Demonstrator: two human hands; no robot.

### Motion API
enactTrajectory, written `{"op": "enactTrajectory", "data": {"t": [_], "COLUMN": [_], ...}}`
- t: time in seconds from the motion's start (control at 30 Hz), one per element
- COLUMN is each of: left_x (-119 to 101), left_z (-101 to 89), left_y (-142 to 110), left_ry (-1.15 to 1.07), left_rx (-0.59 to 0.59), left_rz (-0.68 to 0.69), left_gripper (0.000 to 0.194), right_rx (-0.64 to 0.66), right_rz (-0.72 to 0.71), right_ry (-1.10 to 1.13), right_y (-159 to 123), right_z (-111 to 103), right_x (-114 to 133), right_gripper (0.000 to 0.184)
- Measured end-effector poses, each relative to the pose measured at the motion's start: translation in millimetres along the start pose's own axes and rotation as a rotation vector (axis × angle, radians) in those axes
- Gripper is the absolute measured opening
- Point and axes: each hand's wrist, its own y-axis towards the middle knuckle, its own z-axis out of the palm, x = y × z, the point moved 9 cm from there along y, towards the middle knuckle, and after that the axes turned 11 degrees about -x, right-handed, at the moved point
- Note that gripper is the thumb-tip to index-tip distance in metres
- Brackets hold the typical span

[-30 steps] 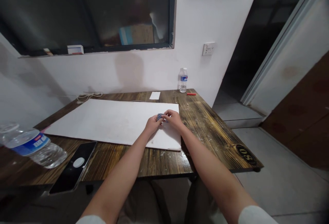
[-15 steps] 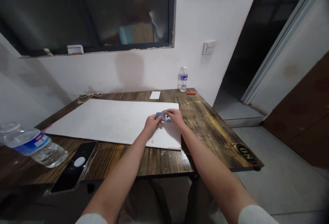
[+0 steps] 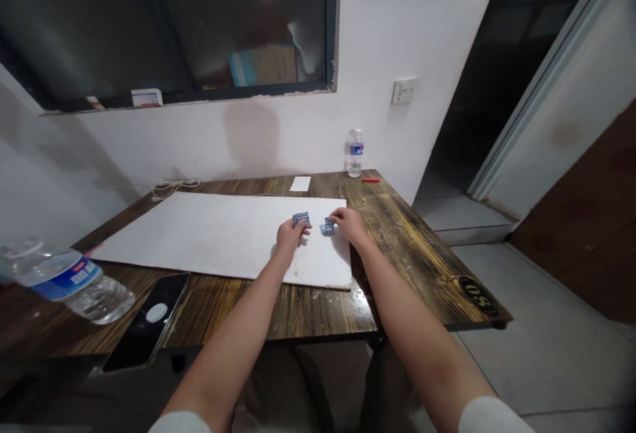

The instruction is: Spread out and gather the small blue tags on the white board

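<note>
Fingers of our left hand (image 3: pixel 288 238) grip a small, flat, blue-patterned piece (image 3: pixel 301 217) over the right part of the white rectangular board (image 3: pixel 199 234). Our right hand (image 3: pixel 350 226) pinches a second blue-patterned piece (image 3: pixel 326 229) between thumb and forefinger, nearer the board's right edge. Behind the board we see a white paper slip (image 3: pixel 300 184); before its left part, a black flat phone (image 3: pixel 146 334). Dark-brown wooden table (image 3: pixel 397 267) lies under the board.

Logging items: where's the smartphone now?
Lower left in the head view, the smartphone lies at the table's near edge, between the nearer water bottle and the left forearm.
</note>
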Motion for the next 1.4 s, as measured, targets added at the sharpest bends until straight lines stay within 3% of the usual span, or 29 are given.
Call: {"op": "enactTrajectory", "data": {"t": [0.27, 0.43, 0.57, 0.73, 0.9, 1.03, 1.17, 1.3, 1.4], "left_x": [-0.8, 1.8, 3.6, -4.8, -10.5, -8.8, -7.2, -7.7, -6.0], "left_z": [1.0, 3.9, 7.1, 12.0, 18.1, 21.0, 17.9, 10.4, 6.3], "left_y": [-1.9, -1.8, -1.2, -5.9, -11.9, -13.8, -12.0, -8.7, -6.7], "left_ry": [0.010, 0.011, 0.015, 0.061, 0.081, 0.044, 0.005, -0.032, -0.041], "left_rx": [0.003, 0.023, 0.051, 0.117, 0.198, 0.224, 0.171, 0.085, 0.046], "left_rz": [-0.004, -0.008, 0.014, 0.090, 0.127, 0.099, 0.058, 0.034, 0.012], "left_gripper": [0.034, 0.035, 0.038, 0.039, 0.039, 0.041, 0.042, 0.040, 0.039], "right_rx": [0.089, 0.016, -0.053, 0.091, 0.183, 0.199, 0.114, -0.028, -0.036], "right_rz": [-0.115, -0.122, -0.144, -0.102, -0.079, 0.027, 0.082, 0.044, 0.028], "right_ry": [-0.277, -0.349, -0.172, 0.186, 0.230, 0.293, 0.300, 0.065, -0.051], "right_y": [-9.3, -8.6, -2.9, -4.9, -12.2, -8.5, 1.4, 6.2, 3.7], "right_z": [11.4, 2.5, -1.6, 20.4, 33.2, 36.3, 24.9, -0.1, -8.2], "right_x": [0.3, 2.6, 11.7, 19.6, 21.6, 12.3, 1.6, -5.1, -7.9], "right_gripper": [0.015, 0.016, 0.012, 0.019, 0.019, 0.019, 0.016, 0.005, 0.020]}}
